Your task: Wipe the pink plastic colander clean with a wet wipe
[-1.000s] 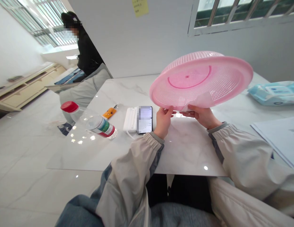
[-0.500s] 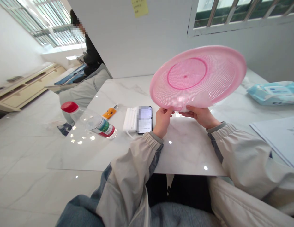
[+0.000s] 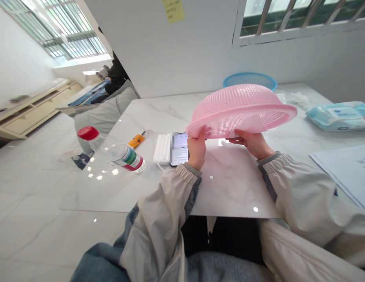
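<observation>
A pink mesh basket [image 3: 239,102] is held in the air above the table, its bottom tipped upward and its open side toward me. My left hand [image 3: 198,147] is closed on the left part of its rim, thumb on the near side. In my right hand [image 3: 249,141] a thin white wipe [image 3: 253,125] is pinched; it lies against the mesh by the near rim. The right fingertips are partly covered by the wipe, so I cannot tell how firmly they also grip the rim.
Behind stands a blue basket [image 3: 249,80] by the wall. To the left are a phone [image 3: 180,152], a white power bank [image 3: 161,149], an orange tag [image 3: 137,140] and a red-capped plastic bottle [image 3: 126,158]. A wipes pack [image 3: 341,116] and papers [image 3: 347,168] lie right.
The pink basket has tilted from facing me with its mesh base to bottom-up, and has come lower, uncovering the blue basket. My left hand has shifted slightly left along with the rim.
</observation>
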The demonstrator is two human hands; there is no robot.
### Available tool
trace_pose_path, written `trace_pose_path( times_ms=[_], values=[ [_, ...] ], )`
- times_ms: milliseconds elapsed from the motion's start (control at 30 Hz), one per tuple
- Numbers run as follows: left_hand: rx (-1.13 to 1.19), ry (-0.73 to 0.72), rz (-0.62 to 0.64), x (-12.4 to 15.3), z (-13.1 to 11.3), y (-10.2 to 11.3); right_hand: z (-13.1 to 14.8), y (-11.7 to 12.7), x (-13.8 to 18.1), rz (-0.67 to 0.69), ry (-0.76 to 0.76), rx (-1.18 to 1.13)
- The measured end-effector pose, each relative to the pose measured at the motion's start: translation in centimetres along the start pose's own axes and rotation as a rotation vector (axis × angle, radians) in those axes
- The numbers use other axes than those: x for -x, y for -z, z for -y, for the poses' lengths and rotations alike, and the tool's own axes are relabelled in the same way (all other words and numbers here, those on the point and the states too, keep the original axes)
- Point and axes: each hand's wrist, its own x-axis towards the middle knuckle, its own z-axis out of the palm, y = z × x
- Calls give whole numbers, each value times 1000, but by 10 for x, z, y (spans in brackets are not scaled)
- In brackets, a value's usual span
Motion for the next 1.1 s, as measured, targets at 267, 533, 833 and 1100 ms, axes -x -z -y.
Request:
trace_pose_path(
  times_ms=[267,533,833,1100],
  values=[
    [92,147,106,14,-5,-8,1,-10,6,118,-92,-43],
    [52,264,173,20,0,-12,2,-10,9,222,-151,22],
    [-27,214,152,18,2,-11,4,-10,10,230,-140,40],
    [-19,226,207,19,5,-9,4,-11,9,167,-122,28]
  ],
)
